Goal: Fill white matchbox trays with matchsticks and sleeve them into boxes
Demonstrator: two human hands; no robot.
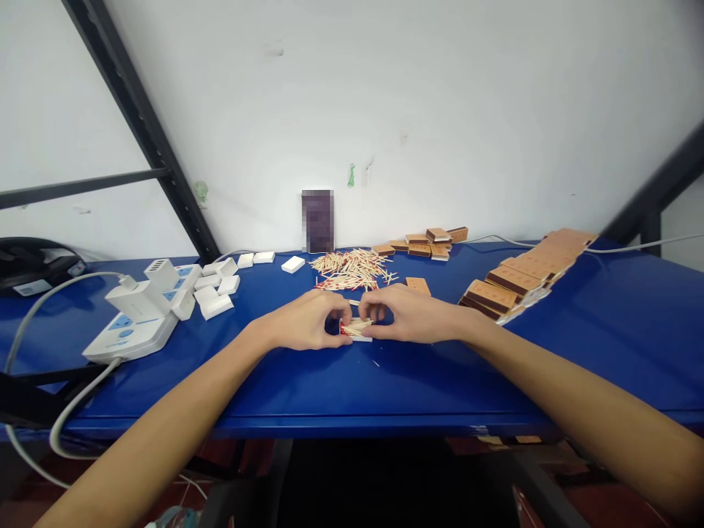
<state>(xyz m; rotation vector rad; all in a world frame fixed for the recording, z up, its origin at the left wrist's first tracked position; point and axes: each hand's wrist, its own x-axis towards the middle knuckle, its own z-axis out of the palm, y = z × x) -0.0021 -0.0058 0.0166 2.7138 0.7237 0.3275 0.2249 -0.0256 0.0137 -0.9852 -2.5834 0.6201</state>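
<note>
Between my two hands a small white matchbox tray (360, 338) rests on the blue table, filled with red-tipped matches (356, 328). My left hand (311, 320) grips the tray's left end between thumb and fingers. On the right end, the thumb and curled fingers of my right hand (404, 314) close on the tray and the matches in it. Just beyond my hands lies a loose heap of matches (352, 268). A brown matchbox sleeve (418, 285) lies behind my right hand, partly covered by it.
White trays (213, 302) lie at the left near a power strip (129, 337) with plugs and cables. Brown matchboxes (421, 249) are piled by the wall. Flat brown sleeves (528, 271) form a row at the right. A dark pixelated object (317, 221) leans on the wall.
</note>
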